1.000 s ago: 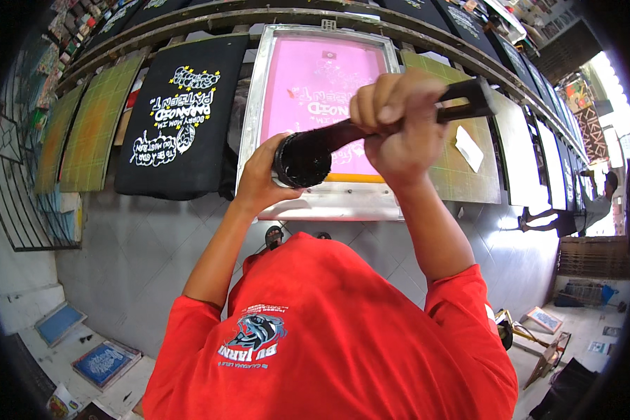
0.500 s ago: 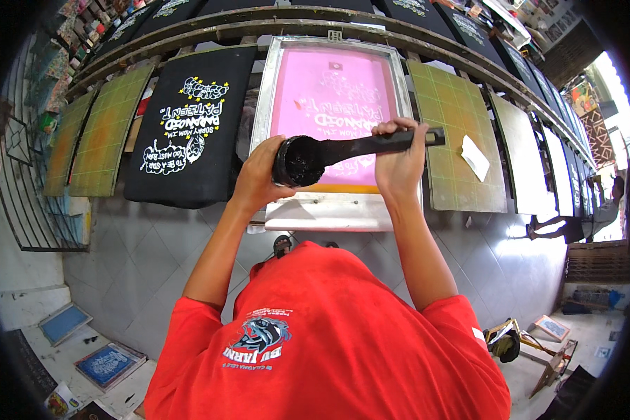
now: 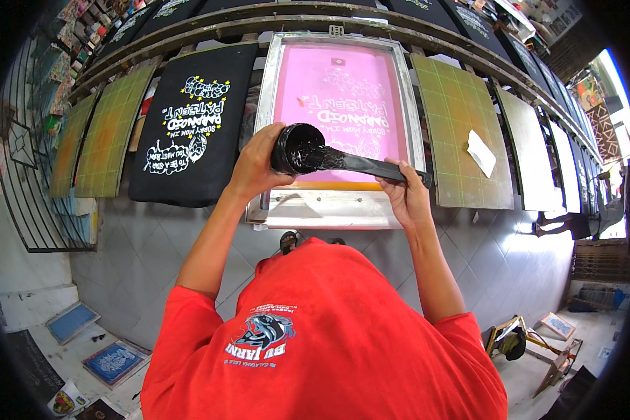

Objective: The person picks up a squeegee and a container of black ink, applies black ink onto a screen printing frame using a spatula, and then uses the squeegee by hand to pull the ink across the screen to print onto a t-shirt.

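My left hand (image 3: pixel 256 161) is wrapped round a round black tub (image 3: pixel 284 150), tilted so that its mouth faces right. Wet black ink coats the inside. With its fingers closed, my right hand (image 3: pixel 409 194) grips the handle of a black spatula (image 3: pixel 364 165). The ink-smeared end of the spatula reaches into the tub's mouth; its tip is hidden in there. Both are held above a screen-printing frame (image 3: pixel 267 91) with pink mesh (image 3: pixel 308 77) and white lettering. An orange-yellow strip runs along the mesh's near edge.
Left of the frame, a black shirt (image 3: pixel 168 183) with a white and yellow print lies on a board. Greenish boards (image 3: pixel 112 140) flank the row; a white paper (image 3: pixel 480 155) rests on the right one (image 3: pixel 455 105). Another person (image 3: pixel 574 225) is at the far right.
My right hand has come down toward me, lowering the spatula's handle so that it slopes down to the right. The tub's mouth has turned more to the right.
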`<action>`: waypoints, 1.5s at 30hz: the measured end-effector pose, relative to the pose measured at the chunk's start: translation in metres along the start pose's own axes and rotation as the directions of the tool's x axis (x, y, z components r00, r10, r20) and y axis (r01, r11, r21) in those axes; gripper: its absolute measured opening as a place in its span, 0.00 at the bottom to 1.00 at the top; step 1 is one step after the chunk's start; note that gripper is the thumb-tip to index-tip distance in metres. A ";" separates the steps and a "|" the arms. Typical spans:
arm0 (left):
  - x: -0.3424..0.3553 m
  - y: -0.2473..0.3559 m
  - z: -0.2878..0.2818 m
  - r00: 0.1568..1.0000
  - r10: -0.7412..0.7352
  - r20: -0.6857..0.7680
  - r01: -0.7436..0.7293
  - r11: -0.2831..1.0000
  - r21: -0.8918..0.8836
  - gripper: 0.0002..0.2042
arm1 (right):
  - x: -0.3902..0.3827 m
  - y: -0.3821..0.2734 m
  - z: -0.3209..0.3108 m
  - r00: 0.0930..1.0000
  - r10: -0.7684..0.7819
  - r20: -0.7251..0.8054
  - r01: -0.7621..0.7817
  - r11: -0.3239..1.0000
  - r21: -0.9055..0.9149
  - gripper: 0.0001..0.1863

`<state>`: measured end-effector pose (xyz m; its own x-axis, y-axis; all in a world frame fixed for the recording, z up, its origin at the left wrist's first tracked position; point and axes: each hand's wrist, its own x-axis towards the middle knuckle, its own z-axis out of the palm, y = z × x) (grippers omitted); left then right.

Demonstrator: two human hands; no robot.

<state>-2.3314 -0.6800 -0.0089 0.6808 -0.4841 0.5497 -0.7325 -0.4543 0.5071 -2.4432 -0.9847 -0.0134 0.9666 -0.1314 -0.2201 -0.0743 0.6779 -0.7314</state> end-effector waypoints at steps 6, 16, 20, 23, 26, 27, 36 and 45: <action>0.000 -0.003 0.011 0.998 -0.053 -0.024 0.053 0.998 -0.033 0.43 | 0.001 0.016 -0.015 0.998 0.006 -0.056 -0.001 0.996 0.094 0.17; 0.003 -0.004 0.019 0.987 -0.162 0.000 0.161 0.982 -0.097 0.42 | -0.002 0.007 -0.012 0.970 -0.199 -0.136 0.186 0.977 -0.107 0.16; 0.000 -0.009 0.022 0.983 -0.182 -0.016 0.180 0.980 -0.080 0.41 | 0.003 0.003 -0.018 0.974 -0.187 -0.127 0.179 0.981 -0.070 0.16; 0.004 -0.006 0.022 0.980 -0.197 -0.017 0.194 0.976 -0.103 0.40 | 0.005 0.011 -0.027 0.975 -0.162 -0.152 0.166 0.986 0.013 0.17; 0.008 -0.006 0.021 0.981 -0.195 -0.007 0.192 0.970 -0.149 0.38 | 0.005 0.018 -0.031 0.969 -0.153 -0.194 0.171 0.982 0.078 0.17; 0.008 -0.009 0.022 0.982 -0.186 -0.016 0.181 0.971 -0.156 0.38 | 0.006 0.021 -0.033 0.967 -0.153 -0.206 0.174 0.981 0.090 0.17; 0.010 -0.023 0.024 0.974 -0.222 -0.034 0.211 0.956 -0.204 0.36 | 0.004 0.030 -0.027 0.958 -0.173 -0.231 0.204 0.972 0.117 0.17; 0.020 -0.033 0.024 0.953 -0.302 0.022 0.296 0.911 -0.289 0.34 | 0.003 0.036 -0.013 0.943 -0.197 -0.267 0.251 0.950 0.184 0.17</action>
<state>-2.2933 -0.6932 -0.0304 0.8703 -0.3402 0.3561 -0.4670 -0.3410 0.8158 -2.4465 -0.9703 -0.0488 0.8610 -0.4508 -0.2355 0.2169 0.7443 -0.6317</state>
